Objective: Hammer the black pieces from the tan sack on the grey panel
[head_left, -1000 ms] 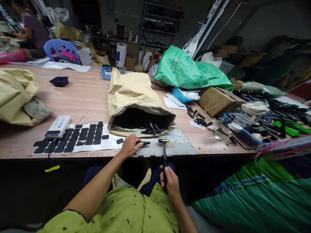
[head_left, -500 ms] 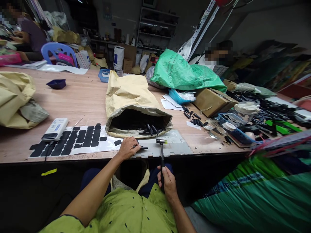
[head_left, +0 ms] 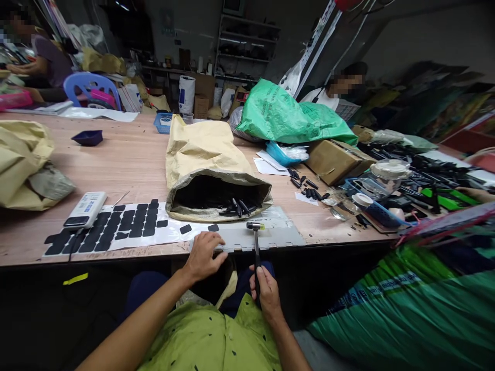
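My left hand (head_left: 204,256) is over the table's front edge, at the left end of a grey board (head_left: 284,234). Its thumb is spread from the fingers and nothing shows in it. My right hand (head_left: 266,291) is wrapped round the dark handle of a small hammer (head_left: 255,234). The hammer's head, metal with a yellow-green face, is over the board. Just beyond, a tan sack (head_left: 209,149) lies with its mouth towards me and black, slender pieces (head_left: 240,207) inside. Left of my left hand, a white sheet (head_left: 172,236) carries rows of black rounded squares (head_left: 133,221).
A white box-shaped device (head_left: 85,208) with a cable sits left. Another tan sack (head_left: 23,162) is at the far left. Rightwards are a cardboard box (head_left: 335,161), a green sack (head_left: 294,116) and loose black parts (head_left: 311,191). A large green bag (head_left: 406,314) stands at my right. Two people sit farther off.
The small black piece that was in my left hand is gone from it. That hand has drawn back a little towards me and its fingers have opened. The hammer stays in my right hand.
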The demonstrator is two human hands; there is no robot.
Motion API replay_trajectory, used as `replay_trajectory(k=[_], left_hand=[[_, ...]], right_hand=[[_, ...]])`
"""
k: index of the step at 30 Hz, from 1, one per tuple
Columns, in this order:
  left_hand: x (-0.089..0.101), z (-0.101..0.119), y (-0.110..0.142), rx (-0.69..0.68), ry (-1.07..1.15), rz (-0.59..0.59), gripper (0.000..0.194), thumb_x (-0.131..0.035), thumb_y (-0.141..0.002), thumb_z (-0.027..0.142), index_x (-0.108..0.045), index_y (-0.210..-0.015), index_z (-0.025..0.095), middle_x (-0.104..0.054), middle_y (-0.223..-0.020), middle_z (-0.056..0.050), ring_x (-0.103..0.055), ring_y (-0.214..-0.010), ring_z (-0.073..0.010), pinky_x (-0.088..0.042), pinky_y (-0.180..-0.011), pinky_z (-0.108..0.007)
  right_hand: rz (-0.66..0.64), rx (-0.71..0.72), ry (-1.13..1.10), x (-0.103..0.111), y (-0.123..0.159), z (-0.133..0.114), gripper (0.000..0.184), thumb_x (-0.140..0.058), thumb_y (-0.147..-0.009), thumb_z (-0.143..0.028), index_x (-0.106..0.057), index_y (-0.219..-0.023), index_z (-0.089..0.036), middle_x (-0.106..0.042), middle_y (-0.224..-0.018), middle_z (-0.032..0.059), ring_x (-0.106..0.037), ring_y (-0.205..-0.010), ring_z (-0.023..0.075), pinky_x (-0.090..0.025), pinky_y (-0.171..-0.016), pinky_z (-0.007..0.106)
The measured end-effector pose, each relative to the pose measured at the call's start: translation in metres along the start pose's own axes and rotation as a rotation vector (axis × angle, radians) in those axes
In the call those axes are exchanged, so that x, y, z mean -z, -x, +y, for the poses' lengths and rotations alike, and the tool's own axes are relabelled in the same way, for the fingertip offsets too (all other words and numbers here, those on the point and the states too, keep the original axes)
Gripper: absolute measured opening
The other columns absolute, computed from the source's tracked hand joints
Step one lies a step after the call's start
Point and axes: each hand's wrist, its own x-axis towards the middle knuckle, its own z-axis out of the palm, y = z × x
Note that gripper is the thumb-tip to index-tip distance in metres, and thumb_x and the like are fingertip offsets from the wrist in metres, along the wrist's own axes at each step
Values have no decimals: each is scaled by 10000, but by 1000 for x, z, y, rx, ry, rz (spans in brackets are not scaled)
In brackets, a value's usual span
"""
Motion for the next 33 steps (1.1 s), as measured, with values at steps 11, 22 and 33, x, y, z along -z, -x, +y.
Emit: replay_trajectory(k=[11, 22, 33], left_hand=[[-22, -23, -119, 310, -261, 19, 219, -650, -816, 332, -675, -995, 209, -583, -1039, -80, -491, -1015, -269, -390, -845, -381], [-7, -23, -56, 127, -128, 50, 98, -657, -836, 282, -640, -908, 218, -668, -916, -20, -522, -910, -213, -359, -828, -353], [-17, -33, -49, 65, -116, 43, 133, -663, -832, 302, -700, -936, 228, -619, -883, -39, -534, -890, -205, -383, -824, -352]], right_hand=[[-14, 3, -4, 0, 0, 2, 553, -494, -821, -706, -582, -919, -169, -487, -524, -67, -386, -336, 57, -281, -337, 182], [-20, 17, 8, 0, 0, 0, 519, -494, -835, -681, -584, -914, -175, -494, -530, -63, -393, -339, 61, -285, -338, 186], [22, 27, 106, -3, 7, 0, 533, -506, -823, -683, -617, -930, -173, -481, -538, -61, -383, -348, 65, -293, -338, 191]])
